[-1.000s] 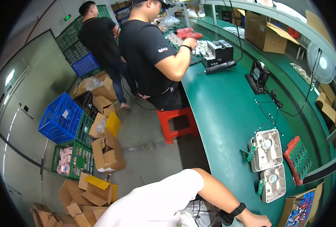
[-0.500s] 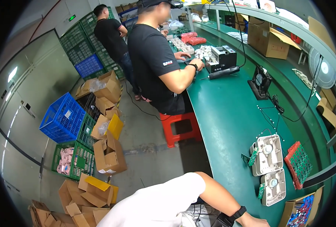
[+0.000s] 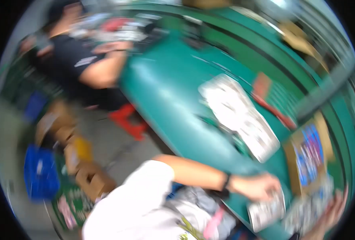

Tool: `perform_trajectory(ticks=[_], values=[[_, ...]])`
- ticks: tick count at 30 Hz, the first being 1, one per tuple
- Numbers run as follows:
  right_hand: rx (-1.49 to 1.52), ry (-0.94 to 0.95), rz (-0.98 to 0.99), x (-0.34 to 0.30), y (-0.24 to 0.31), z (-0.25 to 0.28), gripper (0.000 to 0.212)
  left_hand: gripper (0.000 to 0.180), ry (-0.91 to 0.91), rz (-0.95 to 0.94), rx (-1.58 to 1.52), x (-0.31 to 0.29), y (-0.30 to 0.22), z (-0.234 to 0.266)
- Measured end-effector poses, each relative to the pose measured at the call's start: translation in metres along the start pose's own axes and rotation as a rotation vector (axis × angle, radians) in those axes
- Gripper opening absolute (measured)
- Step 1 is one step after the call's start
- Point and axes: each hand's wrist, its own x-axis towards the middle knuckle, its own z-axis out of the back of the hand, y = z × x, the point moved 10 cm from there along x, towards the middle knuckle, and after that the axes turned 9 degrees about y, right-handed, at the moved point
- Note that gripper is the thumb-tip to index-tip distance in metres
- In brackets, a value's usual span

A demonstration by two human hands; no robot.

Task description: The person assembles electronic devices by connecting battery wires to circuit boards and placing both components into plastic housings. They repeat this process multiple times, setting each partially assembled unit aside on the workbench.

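Observation:
My left hand (image 3: 257,187), on the watch-wearing arm, reaches over a pale plastic housing (image 3: 267,212) near the bench's front edge. Its fingers are bent down and closed at the housing's far edge; what is between them is too blurred to make out. At the far right my right hand (image 3: 334,211) has its fingers stretched out beside a blurred greyish bundle of parts (image 3: 308,206). Whether it touches that bundle is unclear. Further up the bench lie joined pale open housings (image 3: 241,116), with green circuit boards along their left side.
A cardboard box (image 3: 325,134) of blue and red wired parts stands right of the housings. Behind them lies a red-edged stack of green boards (image 3: 275,98). A co-worker in black (image 3: 71,60) works at the far left, by a red stool (image 3: 129,120). Blue and green crates and cartons line the floor.
The view has swung toward the right and blurred. My left hand now shows fully over a pale housing, and my right hand has come into view at the right.

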Motion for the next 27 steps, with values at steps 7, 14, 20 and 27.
perform_trajectory(ticks=[7, 14, 20, 27], values=[[0.573, 0.051, -0.392, -0.051, 0.009, -0.076, 0.018, 0.019, -0.017, 0.166, 0.252, -0.014, -0.021, 0.039], [0.634, 0.15, -0.531, -0.089, 0.003, -0.086, 0.01, 0.017, 0.012, 0.179, 0.189, 0.001, -0.014, 0.018], [0.687, 0.178, -0.509, -0.091, -0.007, -0.091, 0.012, 0.017, 0.019, 0.175, 0.19, -0.001, -0.019, 0.018], [0.596, 0.15, -0.571, -0.088, -0.02, -0.099, 0.013, 0.017, 0.01, 0.201, 0.227, -0.007, -0.019, 0.023]])
